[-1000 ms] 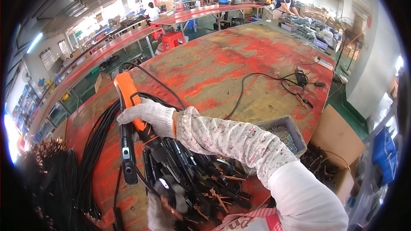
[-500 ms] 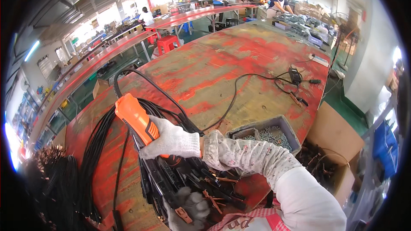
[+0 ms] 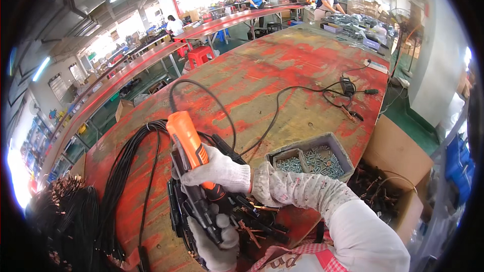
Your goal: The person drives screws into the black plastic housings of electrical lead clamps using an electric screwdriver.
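My right hand (image 3: 217,168), in a white knit glove, is closed round an orange corded electric screwdriver (image 3: 185,133). Its black and orange nose points down toward the heap of parts. Below it, my left hand (image 3: 217,247), in a grey-stained white glove, has its fingers curled round a long black plastic clamp handle (image 3: 201,211), which stands tilted beneath the screwdriver. Around both hands lie several black handles and copper-coloured clamp jaws (image 3: 247,231) in a pile. Whether the screwdriver's bit touches the handle is hidden.
A grey bin of screws (image 3: 322,161) stands right of the pile. Bundled black cables (image 3: 123,171) lie on the left. A black adapter (image 3: 347,86) with its cord rests farther back on the worn red table (image 3: 282,65). A cardboard box (image 3: 398,151) stands at the right. People work beyond.
My right hand has moved slightly right and down with the screwdriver, now more upright. My left hand has brought up a black clamp handle from the pile. The view has shifted slightly.
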A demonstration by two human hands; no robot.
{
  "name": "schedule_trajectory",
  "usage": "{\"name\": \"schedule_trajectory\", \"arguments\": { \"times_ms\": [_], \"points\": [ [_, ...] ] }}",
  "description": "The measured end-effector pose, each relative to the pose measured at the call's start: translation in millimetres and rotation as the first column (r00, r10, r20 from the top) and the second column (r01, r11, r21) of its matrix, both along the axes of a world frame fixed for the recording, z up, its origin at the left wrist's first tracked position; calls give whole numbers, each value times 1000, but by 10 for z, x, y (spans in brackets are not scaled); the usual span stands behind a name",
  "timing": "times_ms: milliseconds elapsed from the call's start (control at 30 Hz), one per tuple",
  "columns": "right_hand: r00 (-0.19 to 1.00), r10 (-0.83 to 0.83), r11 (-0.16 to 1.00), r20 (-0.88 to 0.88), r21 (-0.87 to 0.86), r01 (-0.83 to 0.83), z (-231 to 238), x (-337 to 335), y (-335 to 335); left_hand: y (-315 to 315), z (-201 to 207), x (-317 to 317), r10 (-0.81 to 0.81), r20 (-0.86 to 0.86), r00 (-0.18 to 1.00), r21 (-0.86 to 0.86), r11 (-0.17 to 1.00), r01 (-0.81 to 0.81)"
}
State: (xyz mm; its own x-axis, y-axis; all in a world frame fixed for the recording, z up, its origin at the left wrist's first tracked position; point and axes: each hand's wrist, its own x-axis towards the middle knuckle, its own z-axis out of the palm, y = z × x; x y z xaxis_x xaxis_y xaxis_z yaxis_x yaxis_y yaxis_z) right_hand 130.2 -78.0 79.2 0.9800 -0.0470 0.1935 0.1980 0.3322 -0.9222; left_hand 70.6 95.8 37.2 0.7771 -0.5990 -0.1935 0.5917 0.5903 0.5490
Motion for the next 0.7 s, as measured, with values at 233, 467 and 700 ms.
{"name": "schedule_trajectory", "arguments": {
  "times_ms": [233, 467, 700],
  "points": [
    [993, -96, 925, 71, -361, 116, 98, -171, 5, -96, -84, 15, -112, -111, 988, 6, 994, 113],
    [984, -178, 973, -8, -149, 175, 15, -157, -32, -140, 30, 88, -48, -226, 973, 14, 999, 52],
    [941, -337, 913, 28, -234, 334, 10, -318, -29, -65, -27, 121, -277, -90, 957, -88, 959, 270]
  ]
}}
